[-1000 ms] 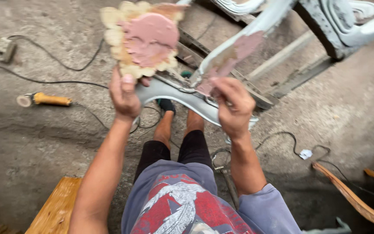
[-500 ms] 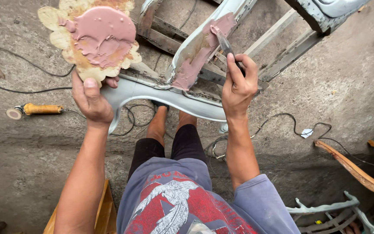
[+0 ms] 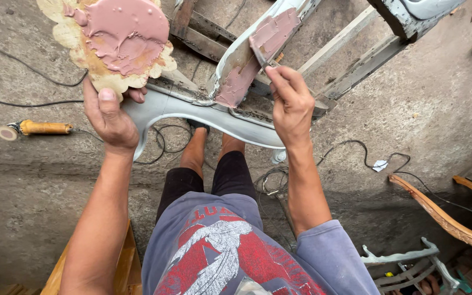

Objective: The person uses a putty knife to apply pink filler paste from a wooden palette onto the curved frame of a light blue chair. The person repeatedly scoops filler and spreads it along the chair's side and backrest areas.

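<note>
My left hand [image 3: 108, 116] holds up a scalloped board [image 3: 77, 46] by its lower edge; the board is piled with pink filler paste [image 3: 122, 33]. My right hand [image 3: 290, 104] grips a putty knife [image 3: 259, 53] whose blade lies against a curved grey-white chair part [image 3: 236, 60]. That part is smeared with the same pink paste [image 3: 260, 49] along its face. A grey carved chair rail [image 3: 192, 109] runs below both hands, above my legs.
An orange-handled power tool [image 3: 34, 129] lies on the concrete floor at left, with black cables [image 3: 350, 150] trailing around. Bare wooden chair pieces [image 3: 443, 216] sit at right, a grey chair frame [image 3: 405, 262] at lower right, a wooden stool [image 3: 124, 267] under me.
The view has closed in on the work. My left hand raised the paste board, and my right hand brought the putty knife up onto the curved chair part, spreading paste higher along it.
</note>
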